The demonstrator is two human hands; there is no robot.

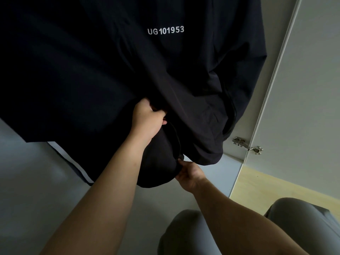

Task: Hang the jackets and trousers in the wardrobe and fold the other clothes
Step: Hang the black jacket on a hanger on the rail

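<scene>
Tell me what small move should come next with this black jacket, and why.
Probably pull the bunched lower part down straight. The black jacket seems to hang already beside the wardrobe door, though its top is out of view. The left hand grips a fold of it and the right hand pinches its gathered bottom edge, so the cloth isn't hanging flat.

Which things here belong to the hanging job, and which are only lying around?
Job: dark jacket printed UG101953, gripped by the left hand and right hand; wardrobe door.
Only around: wooden floor; the person's own grey trousers.
</scene>
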